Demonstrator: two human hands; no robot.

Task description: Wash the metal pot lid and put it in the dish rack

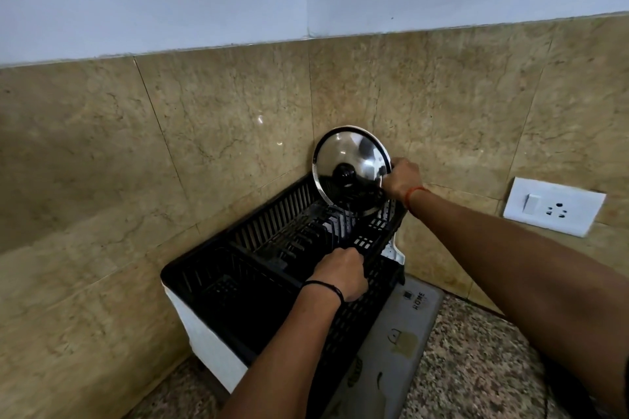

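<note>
A shiny metal pot lid [347,153] with a black knob stands almost upright at the far end of the black plastic dish rack [238,269], its lower edge down among the rack's slots. My right hand [401,180] grips the lid's right rim. My left hand [343,274] is closed over the rack's near right wall, fingers curled over the edge. The rack sits on a white drip tray in the corner of the counter.
Tan marble tiles rise behind and to the left of the rack. A patterned grey mat [384,350] lies under the rack on the speckled granite counter [476,367]. A white switch and socket plate [553,206] is on the wall at right.
</note>
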